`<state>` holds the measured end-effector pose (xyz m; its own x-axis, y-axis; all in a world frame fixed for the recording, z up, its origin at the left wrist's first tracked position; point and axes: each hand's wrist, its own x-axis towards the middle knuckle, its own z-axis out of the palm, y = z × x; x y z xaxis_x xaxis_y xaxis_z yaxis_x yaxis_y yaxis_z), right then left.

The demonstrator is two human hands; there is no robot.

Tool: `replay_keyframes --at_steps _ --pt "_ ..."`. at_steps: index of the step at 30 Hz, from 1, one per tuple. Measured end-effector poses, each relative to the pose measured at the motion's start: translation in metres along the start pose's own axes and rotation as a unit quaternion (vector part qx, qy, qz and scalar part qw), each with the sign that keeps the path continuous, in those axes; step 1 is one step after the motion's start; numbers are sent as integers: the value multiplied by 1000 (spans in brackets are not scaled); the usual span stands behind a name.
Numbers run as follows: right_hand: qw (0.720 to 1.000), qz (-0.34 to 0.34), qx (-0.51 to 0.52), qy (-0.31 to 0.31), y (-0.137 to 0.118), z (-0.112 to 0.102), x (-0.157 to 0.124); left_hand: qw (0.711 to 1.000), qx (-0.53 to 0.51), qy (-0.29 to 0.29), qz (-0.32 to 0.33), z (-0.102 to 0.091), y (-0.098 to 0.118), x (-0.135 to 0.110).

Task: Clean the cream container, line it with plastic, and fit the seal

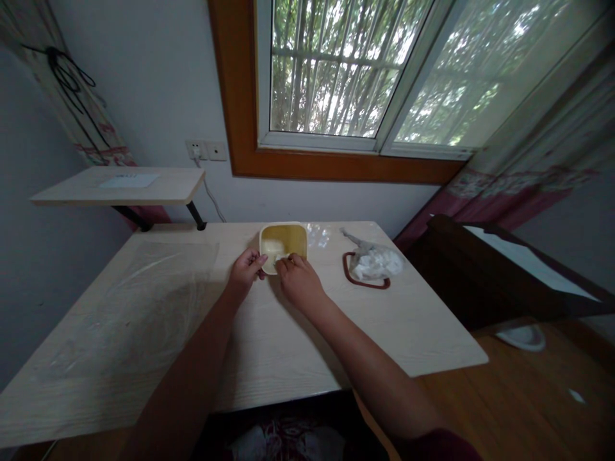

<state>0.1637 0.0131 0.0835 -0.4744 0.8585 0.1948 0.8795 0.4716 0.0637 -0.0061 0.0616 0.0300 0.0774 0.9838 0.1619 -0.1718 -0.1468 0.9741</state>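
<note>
A small square yellow bowl (288, 238) stands on the pale wooden table (269, 333), near its far edge. My left hand (246, 269) is curled, its fingers pinching the bowl's near-left rim. My right hand (298, 279) reaches over the near rim with fingers pressed together on something small and white inside the bowl that I cannot make out. To the right lies a clear plastic bag of white stuff (377, 261) on a brown ring (358, 282).
A clear plastic sheet (139, 301) covers the table's left part. A small raised shelf (120, 186) stands at the back left. Dark furniture (480, 275) stands to the right, with a window (346, 70) behind and a wooden floor (538, 397).
</note>
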Motion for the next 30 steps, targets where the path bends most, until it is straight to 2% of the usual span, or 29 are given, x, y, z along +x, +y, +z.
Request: replay_keyframes --at_steps 9,17,22,30 --pt "998 -11 48 39 6 20 9 999 33 15 4 -5 -5 4" --pt "983 -68 159 58 10 24 14 999 39 30 5 -9 -11 9" --pt "984 -80 143 70 12 29 20 999 39 29 -4 -8 -11 7" --pt "978 -115 119 124 16 37 21 1000 -16 19 7 -11 -11 7"
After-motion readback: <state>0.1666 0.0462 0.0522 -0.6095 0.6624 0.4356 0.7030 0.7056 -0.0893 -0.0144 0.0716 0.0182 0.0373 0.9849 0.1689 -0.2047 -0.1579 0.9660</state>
